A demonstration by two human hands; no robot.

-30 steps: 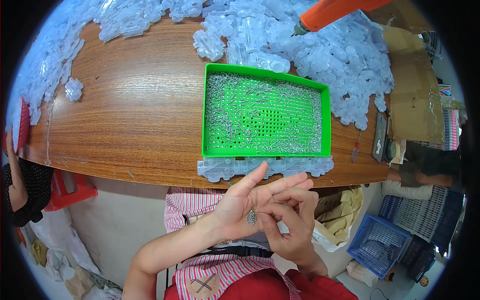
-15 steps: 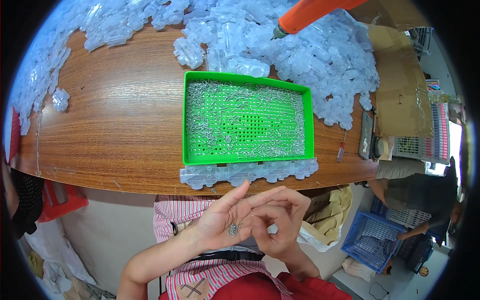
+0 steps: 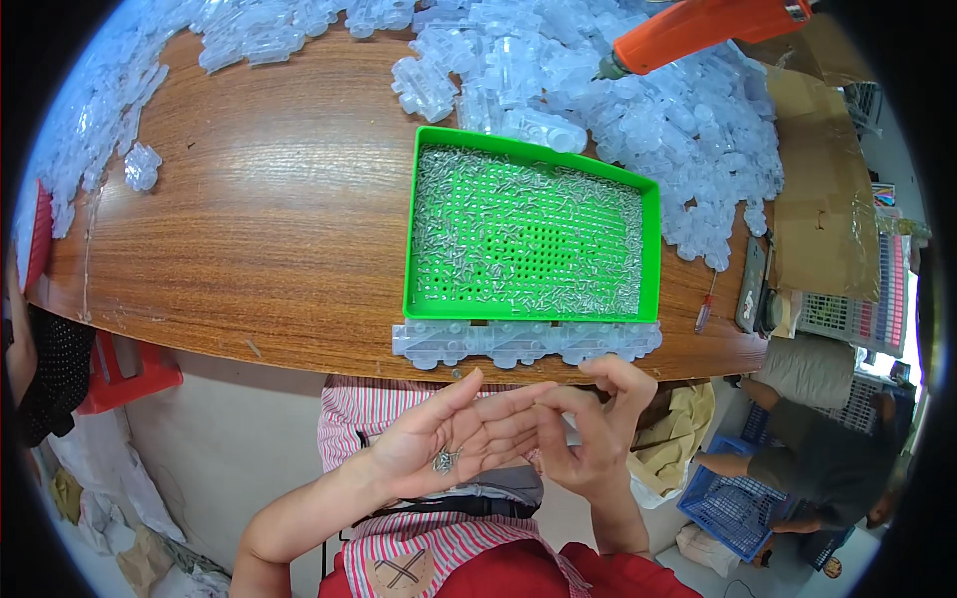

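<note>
Faces wood-grain bench [image 3: 269,199] heaped with clear plastic housings [image 3: 688,130], fronted by green tray [image 3: 651,254], partly hidden by orange power screwdriver [image 3: 698,36]. Holds left hand [image 3: 467,431] unclenched, curls right fingers [image 3: 626,379] alongside, unclear whether grasping. Cups silver screws [image 3: 445,459] on left palm.

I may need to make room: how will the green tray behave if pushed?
Being broad and shallow, the green tray would probably slide rather than tip. Its loose small metal pieces, spread across the perforated base, may shift.
</note>
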